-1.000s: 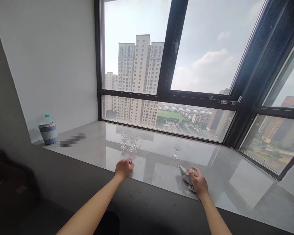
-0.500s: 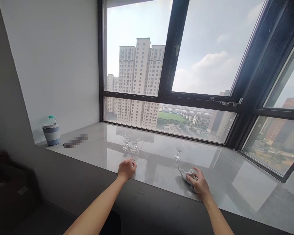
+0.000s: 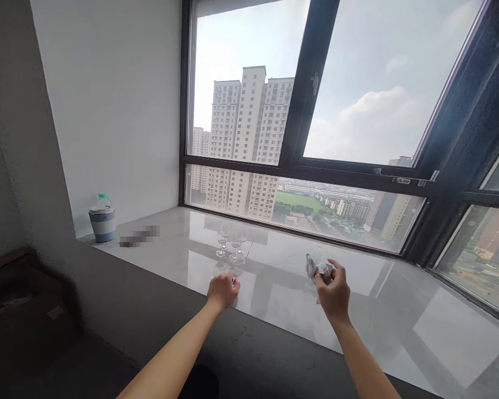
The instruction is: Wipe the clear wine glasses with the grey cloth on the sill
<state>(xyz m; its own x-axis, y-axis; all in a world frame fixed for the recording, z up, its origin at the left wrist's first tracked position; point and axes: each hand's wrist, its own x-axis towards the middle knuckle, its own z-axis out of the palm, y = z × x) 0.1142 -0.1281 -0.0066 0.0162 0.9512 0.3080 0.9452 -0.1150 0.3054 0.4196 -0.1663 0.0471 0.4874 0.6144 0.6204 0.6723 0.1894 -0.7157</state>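
Observation:
My right hand [image 3: 333,291] pinches a bunched grey-white cloth [image 3: 325,270] above the glossy window sill [image 3: 274,299]. The single stemmed glass on that side is not visible now; the cloth and fingers cover its spot, and I cannot tell whether they touch it. My left hand [image 3: 223,290] is curled closed at the sill's front edge. A pale spot shows between its fingers, but what it holds, if anything, is unclear. Just beyond it, several clear stemmed glasses [image 3: 237,244] stand upright in a cluster.
At the sill's left end stands a blue-and-white bucket-like container [image 3: 102,226] with a green-capped bottle [image 3: 103,200] at its top. A blurred dark item [image 3: 139,236] lies beside it. Dark-framed windows [image 3: 299,149] rise behind the sill. A brown box [image 3: 20,310] sits low at left.
My right hand has lifted the cloth off the sill and moved it away from me, over the single glass's place. My left hand stays closed near the edge. The view has turned slightly left.

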